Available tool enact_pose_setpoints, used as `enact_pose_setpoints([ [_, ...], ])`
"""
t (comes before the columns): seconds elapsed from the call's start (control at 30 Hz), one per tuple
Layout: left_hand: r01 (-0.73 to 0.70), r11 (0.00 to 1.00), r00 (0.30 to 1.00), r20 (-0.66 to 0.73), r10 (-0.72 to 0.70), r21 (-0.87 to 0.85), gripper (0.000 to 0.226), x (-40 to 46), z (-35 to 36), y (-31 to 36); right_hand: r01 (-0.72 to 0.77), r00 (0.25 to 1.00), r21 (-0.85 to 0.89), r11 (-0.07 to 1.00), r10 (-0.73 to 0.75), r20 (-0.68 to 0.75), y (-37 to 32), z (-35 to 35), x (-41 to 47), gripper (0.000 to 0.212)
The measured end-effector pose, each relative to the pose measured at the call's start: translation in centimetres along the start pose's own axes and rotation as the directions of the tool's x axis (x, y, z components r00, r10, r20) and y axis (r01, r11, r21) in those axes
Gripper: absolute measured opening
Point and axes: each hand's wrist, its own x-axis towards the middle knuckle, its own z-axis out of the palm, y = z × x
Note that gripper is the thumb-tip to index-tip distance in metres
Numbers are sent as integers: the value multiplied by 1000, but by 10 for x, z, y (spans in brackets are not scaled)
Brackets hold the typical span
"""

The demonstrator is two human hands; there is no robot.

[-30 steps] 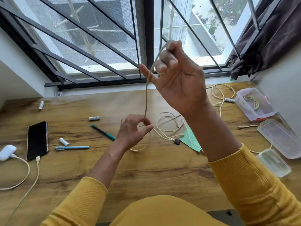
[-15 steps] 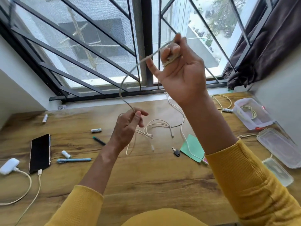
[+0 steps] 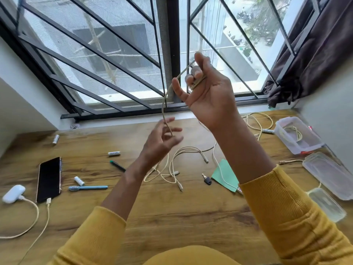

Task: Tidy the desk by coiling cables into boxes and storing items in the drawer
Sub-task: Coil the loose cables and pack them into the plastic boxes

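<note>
Beige braided cable (image 3: 164,104) runs from turns wound round the curled fingers of the right hand (image 3: 208,92), which grips it raised in front of the window, down to the left hand (image 3: 162,140) just below; that hand's fingers are loosely spread with the strand passing between them, and whether they pinch it I cannot tell. Judging by the few turns on the fingers, the coiling of this cable is only begun. Below the left hand a tangle of pale cables (image 3: 181,165) lies uncoiled on the desk. Well to the right of the right hand an open clear box (image 3: 298,136) already holds one coiled cable, so that part looks done; beside it lie two clear lids (image 3: 328,175), and another loose cable (image 3: 256,121) sits just behind it. To the left of the left hand batteries (image 3: 114,153), pens (image 3: 88,187), a phone (image 3: 49,179) on charge and a white earbud case (image 3: 13,194) remain out, with a key (image 3: 207,180) and green paper (image 3: 226,175) under the right forearm. No drawer is in view. Wood-grain desk (image 3: 181,217) meets a barred window (image 3: 114,54) with a dark curtain (image 3: 315,54) at the far right
</note>
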Motion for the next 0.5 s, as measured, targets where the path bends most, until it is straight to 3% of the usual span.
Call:
enact_pose_setpoints([
  [0.1, -42, 998, 984, -175, 33, -43, 23, 22, -3, 24, -31, 999, 12, 999, 30, 44, 8, 7, 0, 27],
  [0.17, -94, 986, 964, -236, 125, 139, 24, 32, -4, 37, -29, 998, -4, 1000, 29, 56, 9, 10, 2, 27],
  [0.23, -118, 903, 964, -172, 205, 412, 27, 35, -6, 48, -8, 999, -30, 1000, 9, 51, 5, 10, 4, 26],
  [0.33, -216, 668, 962, 37, 271, 712, 33, 31, -1, 61, 74, 997, -207, 975, -73, 15, -5, 10, 6, 24],
  [0.4, -317, 592, 933, 131, 336, 741, 39, 24, 3, 65, 115, 991, -397, 910, -134, -22, -9, 6, 6, 24],
  [0.5, -414, 583, 894, 190, 406, 700, 41, 14, 6, 67, 123, 973, -668, 734, -221, -63, -10, -10, 8, 31],
])
